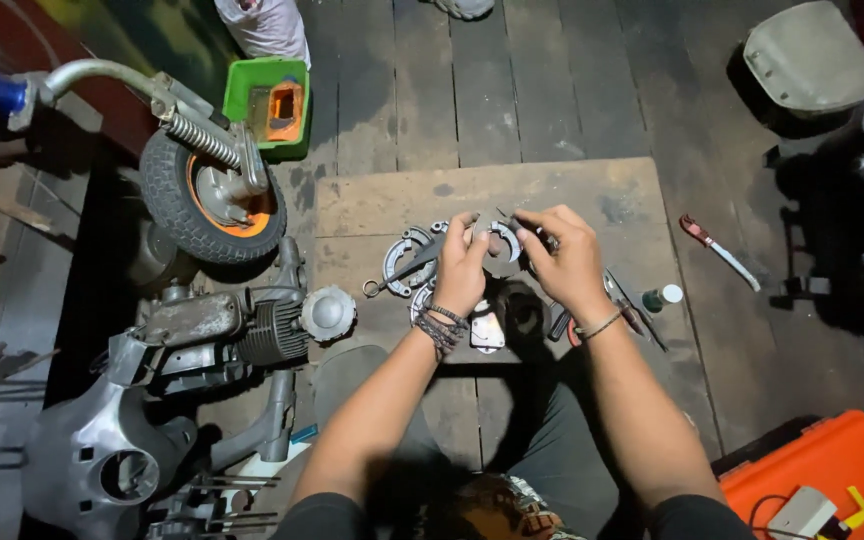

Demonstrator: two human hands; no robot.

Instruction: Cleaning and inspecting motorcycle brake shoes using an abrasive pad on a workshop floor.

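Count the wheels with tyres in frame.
1: the wheel with an orange hub, upper left, beside the green box. Dark edges of the floor may hide others.

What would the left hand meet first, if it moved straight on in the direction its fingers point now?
The left hand points up and slightly right, at the curved metal part pinched between both hands. That part comes first, already at its fingertips. Beyond it lies the wooden board, though depth is hard to judge.

A small green bottle [662,298] with white cap stands on the board; label unreadable.
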